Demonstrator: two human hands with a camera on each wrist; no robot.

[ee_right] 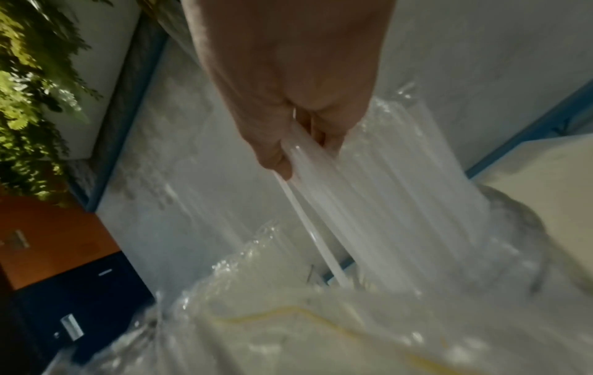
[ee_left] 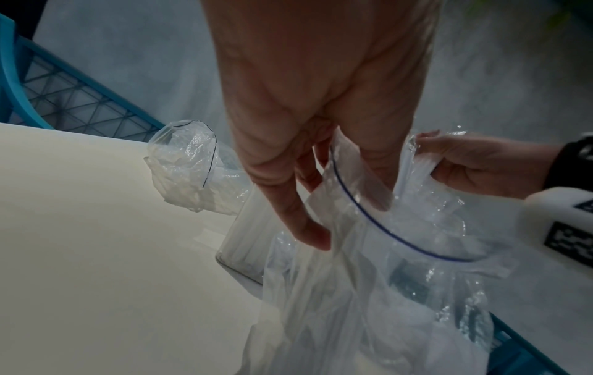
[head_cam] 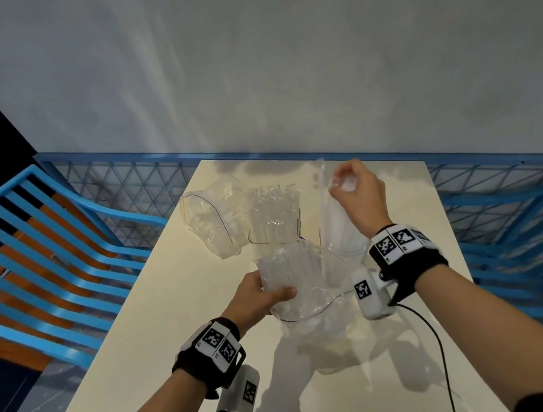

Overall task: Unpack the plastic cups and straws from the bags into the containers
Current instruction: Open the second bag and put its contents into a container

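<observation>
Right hand (head_cam: 358, 191) is curling its fingers around the top of a bundle of white straws (head_cam: 337, 221), holding them upright while their lower ends are standing in a clear container (head_cam: 346, 258) on the cream counter (head_cam: 161, 324). One straw (head_cam: 321, 185) is sticking up apart from the bundle, just beside the hand. Left hand (head_cam: 258, 299) is gripping the mouth of a clear zip bag (head_cam: 311, 307), thumb outside and fingers reaching inside its blue-lined opening, as the left wrist view is showing. This bag is sitting in the middle of the counter, close to the person, touching the straw container.

Behind it, a second clear container (head_cam: 273, 219) is holding what looks like a stack of clear plastic cups, though glare is making the count impossible to judge. Just to its left an emptied, crumpled zip bag (head_cam: 209, 217) is lying open on the counter.

Judging by this, the task is looking well advanced: one bag seems finished, cups appear to be in their container, and straws are going into theirs. Whether the held bag has anything inside is hard to tell through the creased plastic. Settling the straws and clearing that bag appear to be what is left
</observation>
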